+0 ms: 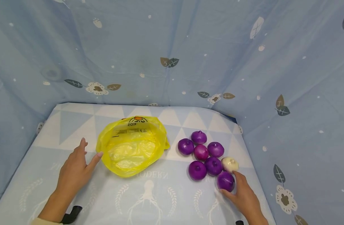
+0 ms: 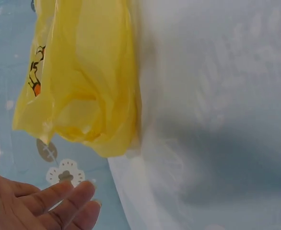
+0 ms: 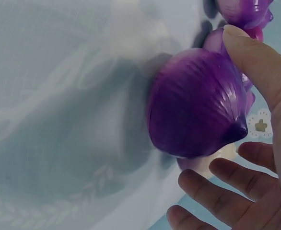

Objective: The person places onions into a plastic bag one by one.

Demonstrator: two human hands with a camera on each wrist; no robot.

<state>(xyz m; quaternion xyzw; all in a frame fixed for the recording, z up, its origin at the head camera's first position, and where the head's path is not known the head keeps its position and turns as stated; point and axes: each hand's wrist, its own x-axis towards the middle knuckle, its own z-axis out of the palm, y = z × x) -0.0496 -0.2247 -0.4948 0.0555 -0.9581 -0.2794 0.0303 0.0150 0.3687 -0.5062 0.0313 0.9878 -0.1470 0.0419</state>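
From the head view, the left hand (image 1: 73, 170) lies flat on the patterned surface (image 1: 149, 197) with its grip spread, the thumb tip just touching the rim of a yellow plastic bag (image 1: 131, 144) that lies open and crumpled. Well to the right sits a cluster of purple onions (image 1: 201, 152) with one white onion (image 1: 230, 164) at its edge. The right hand (image 1: 245, 197) cups the nearest purple onion (image 1: 225, 181), thumb and fingers curled at either side of it.

In the left wrist view, the fingers (image 2: 59, 203) of the left hand are straight and relaxed, holding nothing, with the yellow plastic bag (image 2: 83, 81) just beyond them.

In the right wrist view, the nearest purple onion (image 3: 195, 103) fills the middle, resting on the surface. The right thumb (image 3: 258, 62) presses its far side while the fingers (image 3: 222, 191) curve beneath it, a loose pinching grip.
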